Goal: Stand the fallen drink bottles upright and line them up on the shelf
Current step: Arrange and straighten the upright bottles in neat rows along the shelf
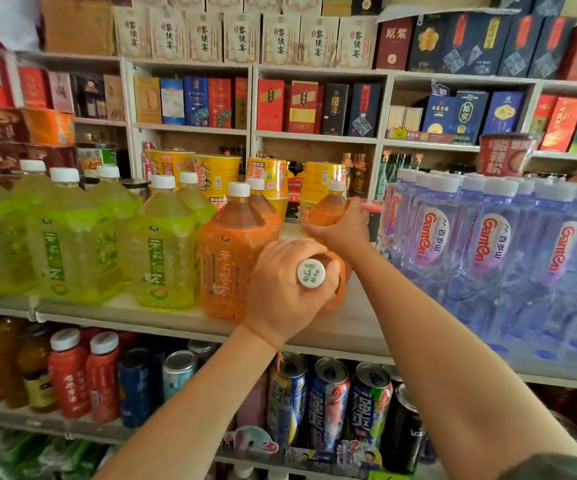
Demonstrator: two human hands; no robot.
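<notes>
While my left hand (289,289) grips the neck of a tipped orange bottle (340,271), its white cap (311,273) pointing at me, the bottle lies on the shelf (349,327) between an upright orange bottle (230,258) and the water bottles (488,244). My right hand (344,228) wraps around another orange bottle (328,211) farther back.

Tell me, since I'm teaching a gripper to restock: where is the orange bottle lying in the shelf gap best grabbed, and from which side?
Grip the neck just behind the white cap, coming from the aisle side. The orange bottle lies with its cap pointing out at the camera, and the left hand already wraps that end. Its sides are probably hard to reach: orange tea bottles stand to its left, water bottles to its right.
</notes>
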